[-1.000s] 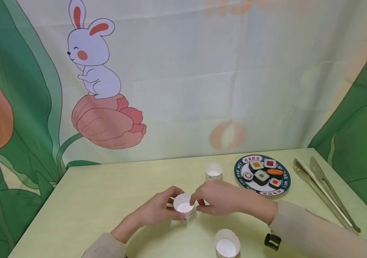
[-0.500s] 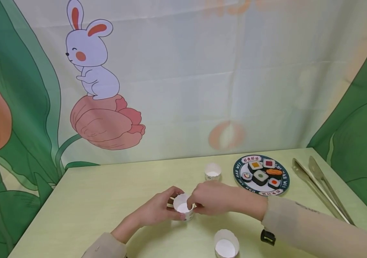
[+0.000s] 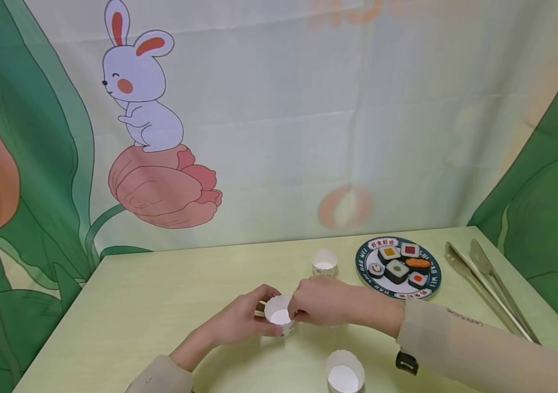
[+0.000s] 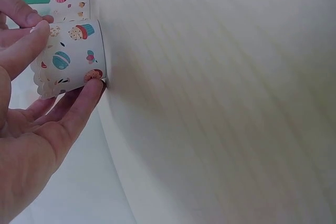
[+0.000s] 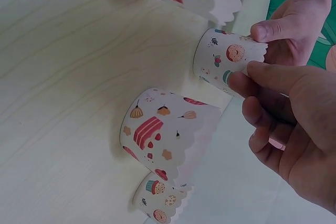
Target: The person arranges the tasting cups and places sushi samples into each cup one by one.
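Observation:
A white paper baking cup (image 3: 277, 311) with a scalloped rim and a dessert print stands on the table between both hands. My left hand (image 3: 239, 318) grips its side, thumb in front and fingers behind. In the left wrist view, that cup (image 4: 73, 59) is held near its base, where the left fingers (image 4: 84, 103) touch it. My right hand (image 3: 325, 300) reaches in from the right and pinches the cup's rim. The right wrist view has the right fingertips (image 5: 244, 82) against the cup's printed wall (image 5: 236, 51); parts of the rim are covered by the fingers.
Other baking cups stand nearby: one behind (image 3: 325, 262), one in front (image 3: 345, 374), and another (image 5: 163, 140) in the right wrist view. A round plate with a sushi picture (image 3: 398, 267) lies back right, beside metal tongs (image 3: 490, 292). A printed cloth (image 3: 269, 136) hangs behind.
My right hand has shifted slightly left, and its fingers have come together on the cup's rim. The left hand and the other cups look unchanged.

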Demonstrator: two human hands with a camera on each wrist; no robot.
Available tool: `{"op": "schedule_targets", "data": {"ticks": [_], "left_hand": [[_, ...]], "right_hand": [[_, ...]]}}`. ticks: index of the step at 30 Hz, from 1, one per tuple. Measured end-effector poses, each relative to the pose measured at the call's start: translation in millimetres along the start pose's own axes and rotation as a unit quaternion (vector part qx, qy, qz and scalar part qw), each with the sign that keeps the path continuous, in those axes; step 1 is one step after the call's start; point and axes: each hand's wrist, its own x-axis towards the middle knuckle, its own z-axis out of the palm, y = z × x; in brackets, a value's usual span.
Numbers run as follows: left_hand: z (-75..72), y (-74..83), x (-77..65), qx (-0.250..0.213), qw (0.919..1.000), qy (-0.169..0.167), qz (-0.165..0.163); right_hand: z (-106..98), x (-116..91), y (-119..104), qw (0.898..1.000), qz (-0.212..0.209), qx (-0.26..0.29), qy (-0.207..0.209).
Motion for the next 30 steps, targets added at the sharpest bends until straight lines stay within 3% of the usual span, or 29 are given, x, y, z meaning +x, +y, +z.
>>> {"op": "schedule_targets", "data": {"ticks": [17,30], "left_hand": [[0.7,-2.8,1.8,0.010,0.9998,0.006,-0.014],[1.6,-1.0,1.1,0.006,0.9999,0.008,-0.012]], "right_hand": [[0.2,1.2,-2.1,0.999,0.039,0.018,0.005],[0.8,2.1,-0.6,0.998,0.035,0.039,0.019]]}}
